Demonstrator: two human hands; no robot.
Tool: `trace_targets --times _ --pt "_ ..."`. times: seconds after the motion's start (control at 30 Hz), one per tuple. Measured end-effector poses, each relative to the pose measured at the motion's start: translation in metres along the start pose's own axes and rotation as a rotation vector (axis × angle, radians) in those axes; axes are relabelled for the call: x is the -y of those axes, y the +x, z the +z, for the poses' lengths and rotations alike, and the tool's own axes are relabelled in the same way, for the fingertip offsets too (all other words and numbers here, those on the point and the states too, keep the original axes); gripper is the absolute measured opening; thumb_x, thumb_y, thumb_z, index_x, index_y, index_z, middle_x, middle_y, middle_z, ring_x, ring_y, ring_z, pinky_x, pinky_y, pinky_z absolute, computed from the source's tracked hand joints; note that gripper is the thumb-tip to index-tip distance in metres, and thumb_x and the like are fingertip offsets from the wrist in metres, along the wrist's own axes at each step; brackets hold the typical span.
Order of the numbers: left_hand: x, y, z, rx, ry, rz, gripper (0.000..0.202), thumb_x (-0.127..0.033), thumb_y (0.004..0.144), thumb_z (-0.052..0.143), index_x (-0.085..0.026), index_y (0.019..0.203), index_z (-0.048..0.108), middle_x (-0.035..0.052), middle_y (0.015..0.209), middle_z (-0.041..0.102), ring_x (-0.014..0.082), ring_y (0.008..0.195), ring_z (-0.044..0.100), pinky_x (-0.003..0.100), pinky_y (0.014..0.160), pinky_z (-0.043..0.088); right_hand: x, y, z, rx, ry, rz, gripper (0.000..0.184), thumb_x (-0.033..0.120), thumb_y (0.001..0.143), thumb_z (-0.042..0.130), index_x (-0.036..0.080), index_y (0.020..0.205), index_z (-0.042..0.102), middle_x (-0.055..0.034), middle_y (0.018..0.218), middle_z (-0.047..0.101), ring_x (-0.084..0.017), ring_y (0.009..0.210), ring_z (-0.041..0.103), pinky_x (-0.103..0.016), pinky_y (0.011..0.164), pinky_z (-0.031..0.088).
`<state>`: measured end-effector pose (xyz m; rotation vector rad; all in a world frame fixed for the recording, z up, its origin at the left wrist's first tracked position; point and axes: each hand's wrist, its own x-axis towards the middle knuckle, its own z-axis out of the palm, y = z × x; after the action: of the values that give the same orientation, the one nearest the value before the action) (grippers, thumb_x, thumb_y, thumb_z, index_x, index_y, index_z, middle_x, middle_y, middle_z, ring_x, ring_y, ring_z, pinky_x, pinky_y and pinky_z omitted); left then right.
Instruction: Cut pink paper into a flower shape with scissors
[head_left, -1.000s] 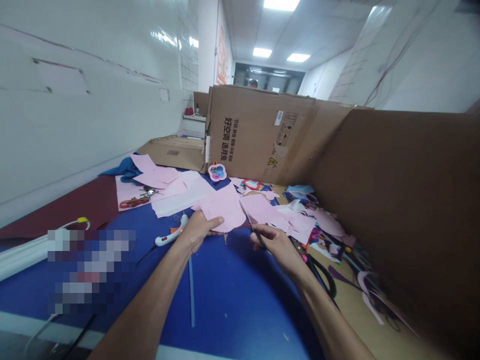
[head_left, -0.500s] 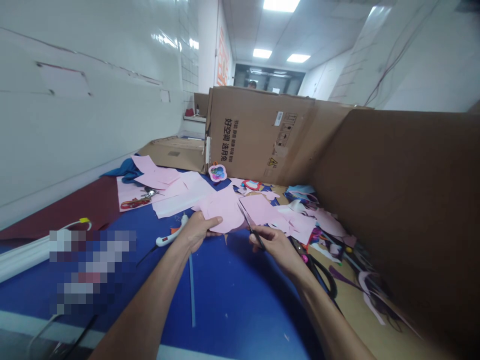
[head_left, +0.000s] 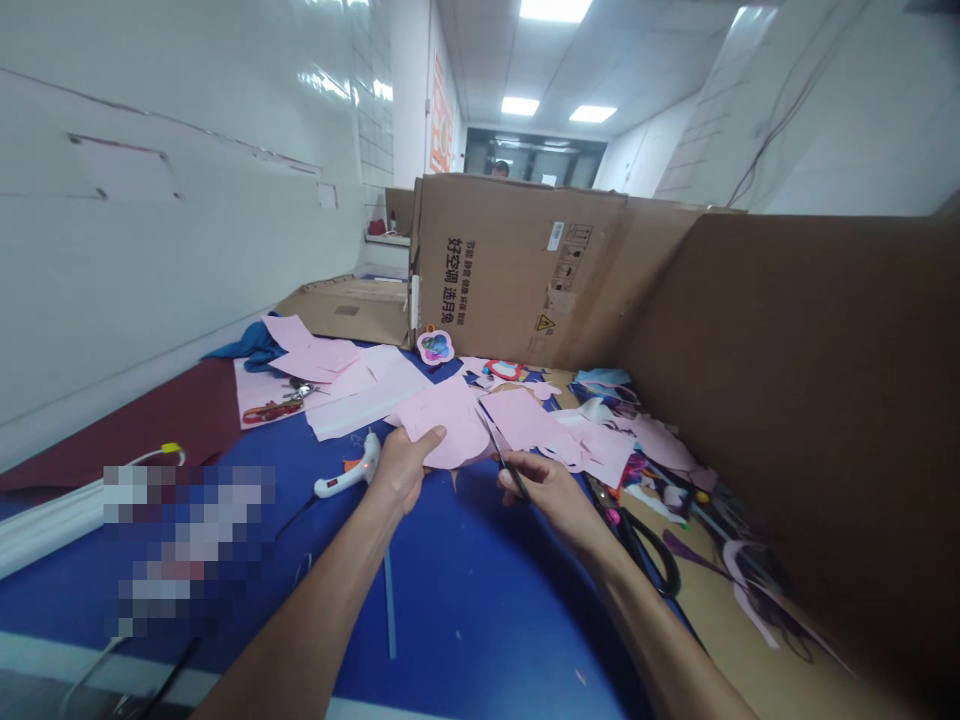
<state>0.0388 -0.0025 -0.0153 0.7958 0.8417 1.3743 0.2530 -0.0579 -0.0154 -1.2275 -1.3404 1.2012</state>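
Observation:
My left hand (head_left: 405, 465) grips a pink sheet (head_left: 444, 420) by its lower left edge, thumb on top. In my right hand (head_left: 541, 482) is a pair of scissors (head_left: 492, 436), blades pointing up and left along the sheet's right edge. The fingers wrap the scissors' dark handles and partly hide them. A white glue gun (head_left: 349, 474) lies just left of my left hand. More pink pieces (head_left: 525, 418) rest behind and right of the scissors. Near my right forearm lie large black-handled shears (head_left: 649, 545).
Cardboard panels (head_left: 517, 270) wall off the back and right. Pink and white sheets (head_left: 322, 355) lie at the left back, with red-handled snips (head_left: 274, 408) on them. A flower-shaped pink piece (head_left: 435, 347) stands near the cardboard. Scraps (head_left: 660, 490) clutter the right side; a thin blue strip (head_left: 390, 605) lies in front.
The pink sheet has turned slightly in my left hand, and its outline looks squarer at the top. My left hand has shifted a little; the right hand holds almost the same place.

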Motion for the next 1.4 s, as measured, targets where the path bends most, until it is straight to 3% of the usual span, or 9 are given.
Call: trace_targets --times 0.3,0.5,0.97,1.4 --pt "-0.001 -0.002 0.004 0.011 0.009 0.017 0.061 -0.033 0.062 0.095 -0.01 0.116 0.076 0.0171 0.108 0.08 0.0304 0.094 0.077 0.04 0.084 0.062 -0.007 -0.002 -0.002 0.103 0.127 -0.03 0.042 0.049 0.084 0.082 0.022 0.116 0.075 -0.0059 0.1 0.072 -0.022 0.089 0.066 -0.035 0.086 0.05" --pt "0.001 -0.002 0.004 0.019 -0.004 0.039 0.062 -0.036 0.06 0.096 -0.01 0.113 0.077 0.0169 0.108 0.08 0.0316 0.1 0.076 0.044 0.094 0.059 -0.008 -0.001 -0.003 0.097 0.101 -0.034 0.041 0.048 0.086 0.081 0.022 0.117 0.075 -0.0047 0.098 0.072 -0.02 0.086 0.065 -0.032 0.083 0.048" --pt "0.009 0.002 0.001 0.03 0.017 0.022 0.06 -0.037 0.059 0.096 -0.009 0.108 0.078 0.0167 0.103 0.081 0.0305 0.092 0.077 0.043 0.089 0.059 -0.009 0.002 -0.004 0.072 0.032 -0.077 0.042 0.049 0.088 0.077 0.02 0.117 0.076 -0.0032 0.09 0.069 -0.017 0.075 0.061 -0.031 0.073 0.043" --pt "0.008 0.002 0.001 0.025 0.018 0.04 0.061 -0.037 0.059 0.097 -0.01 0.11 0.078 0.017 0.11 0.08 0.0318 0.098 0.076 0.047 0.097 0.056 -0.004 0.001 -0.001 0.031 0.031 -0.064 0.043 0.052 0.082 0.081 0.02 0.11 0.079 -0.0016 0.083 0.068 -0.015 0.069 0.06 -0.03 0.07 0.041"
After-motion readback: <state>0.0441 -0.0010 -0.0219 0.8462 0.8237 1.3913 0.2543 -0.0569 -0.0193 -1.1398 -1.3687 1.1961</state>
